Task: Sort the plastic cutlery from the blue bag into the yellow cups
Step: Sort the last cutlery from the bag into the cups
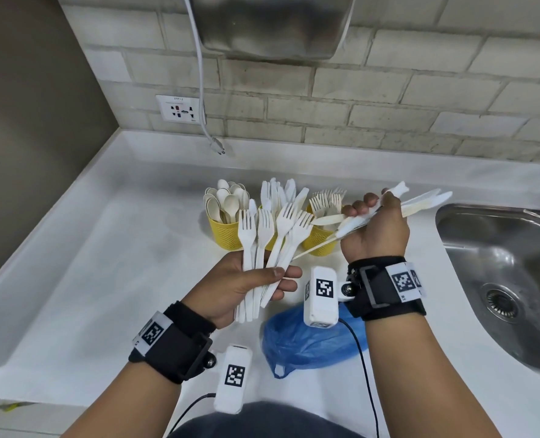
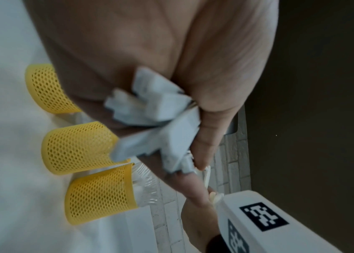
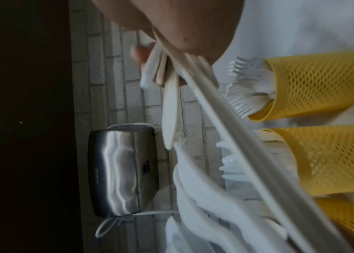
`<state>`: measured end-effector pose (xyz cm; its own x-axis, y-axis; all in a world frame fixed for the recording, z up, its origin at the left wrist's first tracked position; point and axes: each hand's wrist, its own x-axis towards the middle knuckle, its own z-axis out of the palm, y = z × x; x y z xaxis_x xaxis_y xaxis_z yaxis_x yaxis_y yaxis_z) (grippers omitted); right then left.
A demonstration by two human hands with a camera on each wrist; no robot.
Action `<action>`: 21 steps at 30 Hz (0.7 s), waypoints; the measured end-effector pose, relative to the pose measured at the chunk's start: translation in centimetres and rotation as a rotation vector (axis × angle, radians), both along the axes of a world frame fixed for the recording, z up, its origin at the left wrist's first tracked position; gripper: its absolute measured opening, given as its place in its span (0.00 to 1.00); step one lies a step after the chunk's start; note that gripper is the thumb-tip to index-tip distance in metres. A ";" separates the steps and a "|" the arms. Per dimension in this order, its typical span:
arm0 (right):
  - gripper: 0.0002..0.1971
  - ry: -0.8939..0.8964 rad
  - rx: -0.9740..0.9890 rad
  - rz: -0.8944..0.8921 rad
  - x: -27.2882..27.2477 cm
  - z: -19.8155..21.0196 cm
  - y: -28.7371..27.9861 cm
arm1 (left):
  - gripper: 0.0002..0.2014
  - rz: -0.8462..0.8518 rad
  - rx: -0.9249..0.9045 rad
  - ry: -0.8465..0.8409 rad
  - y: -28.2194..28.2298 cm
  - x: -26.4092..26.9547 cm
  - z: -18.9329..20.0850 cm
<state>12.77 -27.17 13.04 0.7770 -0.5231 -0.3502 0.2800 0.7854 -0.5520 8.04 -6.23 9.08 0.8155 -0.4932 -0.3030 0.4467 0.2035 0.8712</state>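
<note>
My left hand [image 1: 275, 279] grips the handles of several white forks [image 1: 273, 230], tines fanned upward in front of the cups; the left wrist view shows their handle ends [image 2: 156, 109] against my palm. My right hand [image 1: 373, 210] is raised to the right of the cups and holds a bundle of white and cream knives [image 1: 420, 202] pointing right, blurred in the right wrist view [image 3: 171, 111]. Three yellow mesh cups stand in a row: the left cup [image 1: 226, 233] has spoons, the middle cup [image 2: 74, 147] knives, the right cup [image 1: 321, 246] forks. The crumpled blue bag [image 1: 310, 341] lies under my right wrist.
A steel sink [image 1: 499, 279] is set into the white counter [image 1: 120, 279] at the right. A steel hand dryer [image 1: 272, 23] hangs on the brick wall, its cable and plug [image 1: 218, 147] dangling near a wall socket [image 1: 180, 109]. A dark wall closes the left side.
</note>
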 end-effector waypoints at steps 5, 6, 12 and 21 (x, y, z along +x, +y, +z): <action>0.09 -0.020 -0.054 -0.045 0.0 0.6 0.8 | 0.13 0.012 -0.015 0.002 -0.5 0.3 0.3; 0.09 -0.028 -0.067 -0.052 0.0 0.9 1.1 | 0.13 0.019 -0.024 0.006 -0.6 0.3 0.4; 0.10 -0.076 -0.107 -0.030 -0.3 1.3 2.5 | 0.15 0.033 -0.056 -0.004 -0.8 0.5 0.5; 0.19 -0.152 -0.209 0.038 -0.8 1.3 3.4 | 0.16 0.089 -0.115 0.048 -0.3 0.8 0.1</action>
